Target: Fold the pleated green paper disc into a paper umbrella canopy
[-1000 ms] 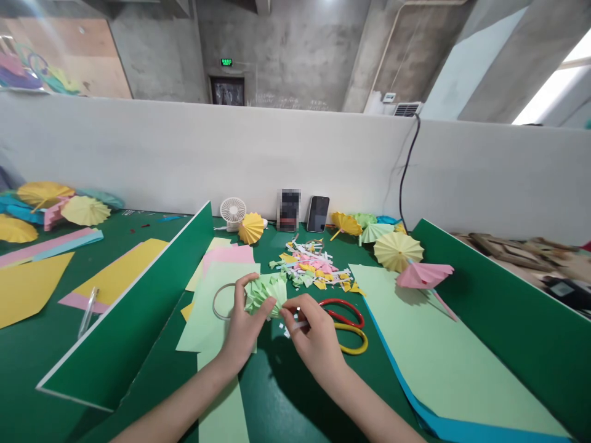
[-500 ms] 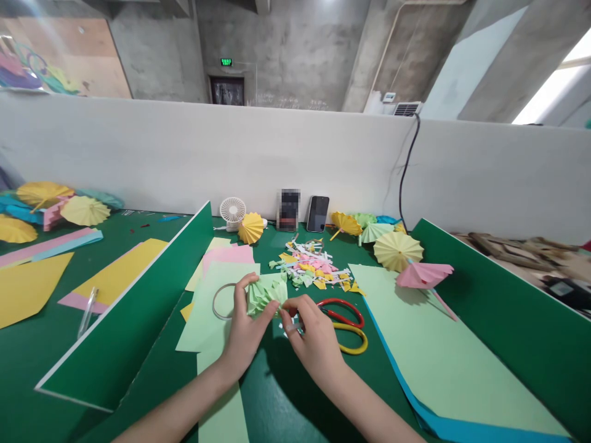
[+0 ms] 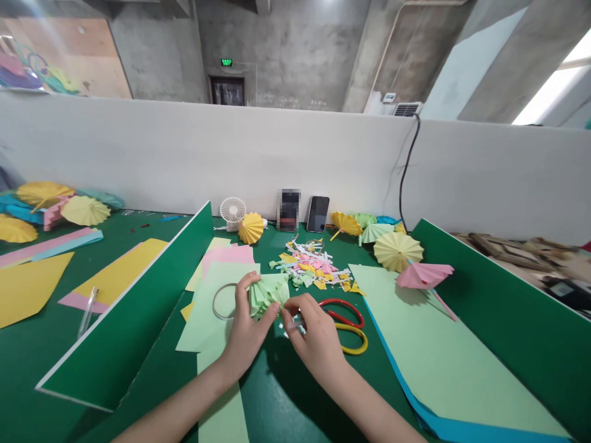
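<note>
A light green pleated paper (image 3: 268,294), its folds fanned out, is held above the table. My left hand (image 3: 245,329) grips it from the left, the thumb pressed along its lower front edge. At its right end my right hand (image 3: 316,335) is closed, thumb and forefinger pinched at the paper's edge. A small pale, see-through piece (image 3: 297,324) shows by the right fingers; what it is I cannot make out. Just beyond the right hand lie scissors with a red and a yellow handle loop (image 3: 353,339), the blades hidden.
Paper scraps (image 3: 316,264) are heaped behind the hands. Green sheets (image 3: 207,320) and a grey ring (image 3: 217,301) lie left; a large green sheet (image 3: 443,351) lies right. Paper umbrellas (image 3: 398,251), phones (image 3: 318,214) and a fan (image 3: 233,210) stand behind. Green dividers (image 3: 138,314) flank the space.
Both hands and the pleated paper have shifted very slightly to the right. The grip looks the same, and the things on the table have not moved.
</note>
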Demonstrator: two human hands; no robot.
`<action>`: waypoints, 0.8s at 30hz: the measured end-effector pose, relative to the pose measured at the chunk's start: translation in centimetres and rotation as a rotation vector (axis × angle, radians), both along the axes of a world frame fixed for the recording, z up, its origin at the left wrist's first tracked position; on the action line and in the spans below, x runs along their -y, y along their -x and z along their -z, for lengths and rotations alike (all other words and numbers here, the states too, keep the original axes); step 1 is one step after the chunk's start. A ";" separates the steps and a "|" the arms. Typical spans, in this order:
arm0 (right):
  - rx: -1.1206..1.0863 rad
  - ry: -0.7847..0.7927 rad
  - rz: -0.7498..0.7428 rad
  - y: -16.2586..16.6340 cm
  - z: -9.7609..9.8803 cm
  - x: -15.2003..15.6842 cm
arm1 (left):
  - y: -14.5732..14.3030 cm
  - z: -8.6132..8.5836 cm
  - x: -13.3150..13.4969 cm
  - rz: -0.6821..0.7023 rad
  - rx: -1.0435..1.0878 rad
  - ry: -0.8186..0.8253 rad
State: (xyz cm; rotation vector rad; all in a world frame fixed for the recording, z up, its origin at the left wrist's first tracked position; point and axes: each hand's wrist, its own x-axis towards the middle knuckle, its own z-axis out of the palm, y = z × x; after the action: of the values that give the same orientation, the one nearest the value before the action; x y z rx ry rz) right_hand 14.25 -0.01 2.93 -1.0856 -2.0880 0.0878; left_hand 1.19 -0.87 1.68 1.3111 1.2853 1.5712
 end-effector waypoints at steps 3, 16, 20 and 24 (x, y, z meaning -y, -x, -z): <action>0.106 -0.130 0.045 0.0 0.3 -0.1 | 0.0 0.0 0.0 -0.011 0.003 -0.005; 0.214 -0.232 0.119 0.5 1.3 -0.4 | 0.0 0.0 0.0 -0.022 -0.010 0.003; 0.137 -0.131 0.049 0.4 1.3 -0.3 | 0.2 -0.4 -0.1 -0.034 0.043 0.096; -0.158 0.086 0.000 -0.1 0.1 -0.3 | 0.7 -0.7 -0.5 0.065 0.217 0.215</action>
State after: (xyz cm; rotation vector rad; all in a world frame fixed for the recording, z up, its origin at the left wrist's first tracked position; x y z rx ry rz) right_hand 14.35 0.28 2.87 -1.0928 -1.9574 0.2570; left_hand 0.49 -0.38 2.40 1.0101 1.2251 1.4419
